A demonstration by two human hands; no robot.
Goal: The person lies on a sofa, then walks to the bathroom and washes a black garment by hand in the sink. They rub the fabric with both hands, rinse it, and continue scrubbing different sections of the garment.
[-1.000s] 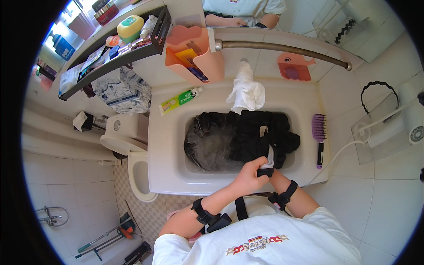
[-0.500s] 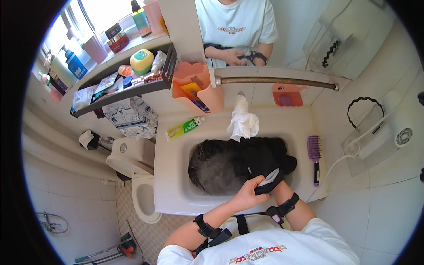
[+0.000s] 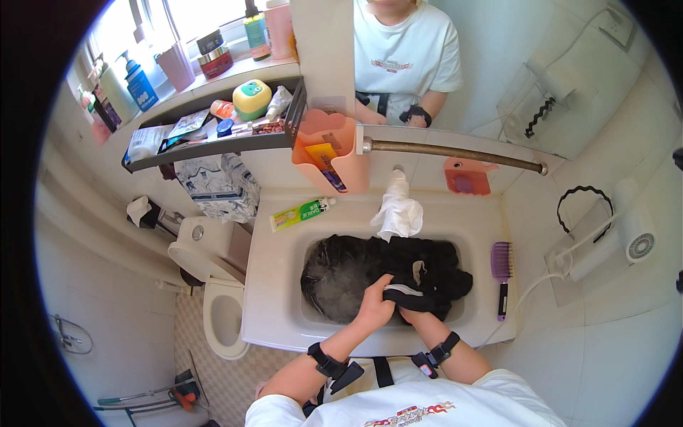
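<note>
1. I locate the black garment [image 3: 420, 302] at the centre of the frame, over the basin's [image 3: 281, 334] near side.
2. My left hand [image 3: 376, 297] grasps its pale-banded edge; my right hand [image 3: 414, 317] is partly covered by it, grip indeterminable.
3. I advise a firm edge hold, with drips falling inside the basin.
4. Basin: cloudy water [image 3: 340, 288], dark laundry [image 3: 388, 252].
5. Upper centre: pink holder [image 3: 356, 171] containing a yellow tube [image 3: 321, 154].
6. Upper left: dark rack [image 3: 213, 148] containing packets and a yellow round tub [image 3: 252, 99].

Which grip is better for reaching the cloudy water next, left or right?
Probably left: the left grip is nearer the cloudy water at the left of the sink. The right grip sits farther right, partly hidden by the black clothes.
</note>
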